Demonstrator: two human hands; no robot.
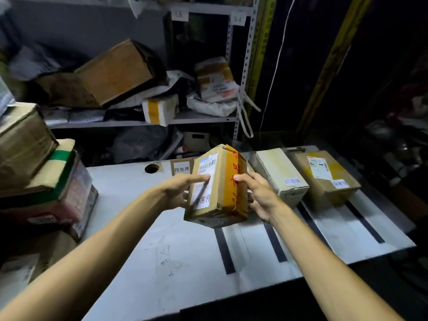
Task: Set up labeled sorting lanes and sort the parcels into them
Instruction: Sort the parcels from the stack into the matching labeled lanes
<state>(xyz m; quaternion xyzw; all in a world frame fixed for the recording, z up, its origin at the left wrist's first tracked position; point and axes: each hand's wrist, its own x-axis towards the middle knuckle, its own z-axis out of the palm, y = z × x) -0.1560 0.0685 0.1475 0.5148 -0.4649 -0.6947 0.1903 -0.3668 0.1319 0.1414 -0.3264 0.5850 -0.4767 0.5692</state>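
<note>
Parcel (217, 186) clasped mid-sort in curled fingers (199, 178) of left hand (178, 193) and right hand (257, 193) above bench (139, 228), likely bound for labeled lane (340, 218) right of fingers.

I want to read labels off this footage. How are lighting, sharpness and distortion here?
Head view: the table and the held box are evenly lit, and its label is fairly sharp. In the same view, the right side sinks into near black, the boxes at the left edge look smeared, and the wide lens tilts the shelf upright.
</note>
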